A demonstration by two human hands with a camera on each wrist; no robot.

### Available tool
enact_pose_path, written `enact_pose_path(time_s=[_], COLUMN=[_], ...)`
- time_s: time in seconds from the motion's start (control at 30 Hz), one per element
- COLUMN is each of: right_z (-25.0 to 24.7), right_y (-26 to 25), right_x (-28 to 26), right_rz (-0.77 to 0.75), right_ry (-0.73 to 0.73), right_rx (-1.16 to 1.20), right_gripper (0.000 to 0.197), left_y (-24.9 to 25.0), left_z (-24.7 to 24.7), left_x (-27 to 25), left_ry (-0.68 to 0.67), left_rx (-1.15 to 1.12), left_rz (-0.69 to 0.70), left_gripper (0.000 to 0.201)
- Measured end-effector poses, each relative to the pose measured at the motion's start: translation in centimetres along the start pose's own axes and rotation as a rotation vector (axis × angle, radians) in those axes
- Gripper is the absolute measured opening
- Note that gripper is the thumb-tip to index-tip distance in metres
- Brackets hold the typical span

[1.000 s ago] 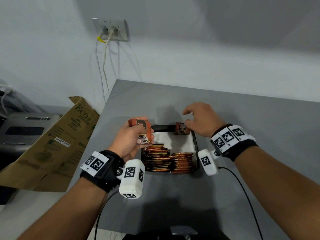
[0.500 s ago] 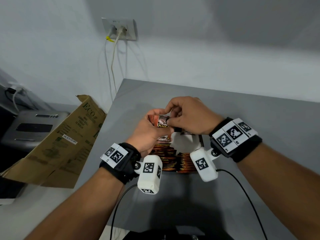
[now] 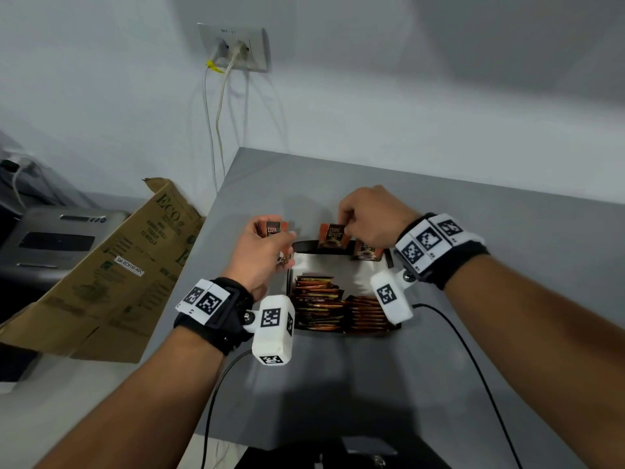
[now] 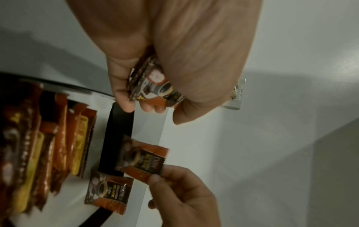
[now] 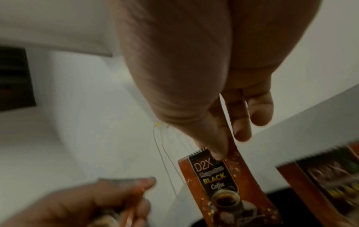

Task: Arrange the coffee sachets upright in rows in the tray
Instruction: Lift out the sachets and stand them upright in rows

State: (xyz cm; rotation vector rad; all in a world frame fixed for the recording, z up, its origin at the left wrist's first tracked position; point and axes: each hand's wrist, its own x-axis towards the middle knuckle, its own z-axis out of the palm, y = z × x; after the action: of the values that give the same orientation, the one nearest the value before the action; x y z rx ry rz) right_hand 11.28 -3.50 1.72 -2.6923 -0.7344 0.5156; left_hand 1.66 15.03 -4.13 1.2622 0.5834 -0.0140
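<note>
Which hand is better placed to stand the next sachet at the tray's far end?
Right. The right hand pinches a single sachet by its top edge, upright over the tray's far wall beside a standing sachet. The left hand grips a bunch of sachets off the tray's left corner.

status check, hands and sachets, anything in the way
Left hand grips a bunch of orange-black foil coffee sachets. Right hand pinches single sachet by top edge, above black tray's far rim. Another sachet stands there. Nothing blocking.
</note>
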Motion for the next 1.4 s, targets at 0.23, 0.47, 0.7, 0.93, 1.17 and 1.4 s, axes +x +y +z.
enact_pose_path(time_s=[0.23, 0.47, 0.7, 0.93, 1.17, 1.4], right_z=[2.5, 3.1, 3.5, 2.5, 0.1, 0.8], right_y=[0.2, 0.8, 1.1, 0.8, -4.7, -6.3], right_x=[1.1, 1.6, 1.9, 1.4, -1.2, -1.5], right_rz=[0.046, 0.084, 0.101, 0.063, -0.164, -0.199], right_ry=[-0.067, -0.075, -0.051, 0.018, 0.121, 0.215], right_rx=[-0.101, -0.094, -0.080, -0.050, 0.372, 0.333], right_gripper=[0.024, 0.020, 0.017, 0.020, 0.019, 0.020], left_y=[-0.9, -0.9, -0.5, -0.1, 1.4, 1.3], left_z=[-1.1, -1.2, -0.8, -0.6, 1.0, 0.7], left_x=[-0.2, -0.6, -1.1, -1.5, -1.8, -1.8], left_ry=[0.007, -0.002, -0.011, -0.104, -0.325, -0.311], left_rx=[0.040, 0.046, 0.011, -0.032, -0.143, -0.190], left_rz=[-0.025, -0.039, -0.056, -0.078, -0.038, 0.055], left_gripper=[0.030, 0.025, 0.028, 0.041, 0.065, 0.068])
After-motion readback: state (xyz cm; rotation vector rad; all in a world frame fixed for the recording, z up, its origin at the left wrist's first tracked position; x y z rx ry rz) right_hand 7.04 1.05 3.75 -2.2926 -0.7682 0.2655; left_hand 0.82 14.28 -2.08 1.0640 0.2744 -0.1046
